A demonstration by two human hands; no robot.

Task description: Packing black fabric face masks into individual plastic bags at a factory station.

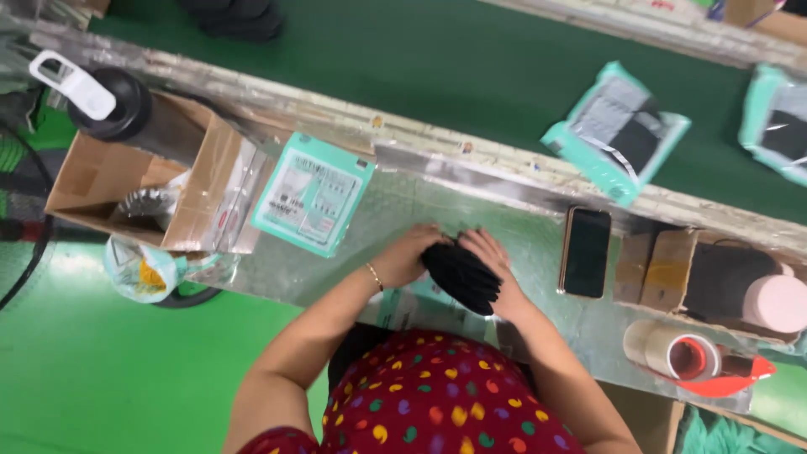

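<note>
Cardboard box (109, 181) at far left of the bench, open, with a black bottle (126, 105) with a white cap handle (74, 82) leaning on its top edge. A crumpled plastic bag (139, 271) sits just below the box, at the bench edge. Next right: a teal-edged flat packet (313, 193) lying tilted on the foil-covered bench top (403, 202).

Mid-frame: left hand (409, 255), thin bracelet (374, 276) on the wrist, fingers curled onto the left side of a black pleated fabric bundle (461, 274). Right hand (498, 267) lies against the bundle's right side, fingers wrapped over its top. Both hands press the bundle between them; it sits on the foil surface near the front edge, straight in front of the person's red spotted top (437, 403).

Right of the hands: a black phone (586, 252), screen dark, flat on the bench, apart from the right hand. Then a second cardboard box (664, 269) holding something dark, a pink round lid (777, 303) at its far end. Below that, a roll of brown tape (672, 351) on a red dispenser (727, 382).

Behind the bench, the green conveyor belt (471, 67) carries two teal packets with dark contents: one (616, 130) upper right, another (777, 126) cut by the frame edge.
</note>
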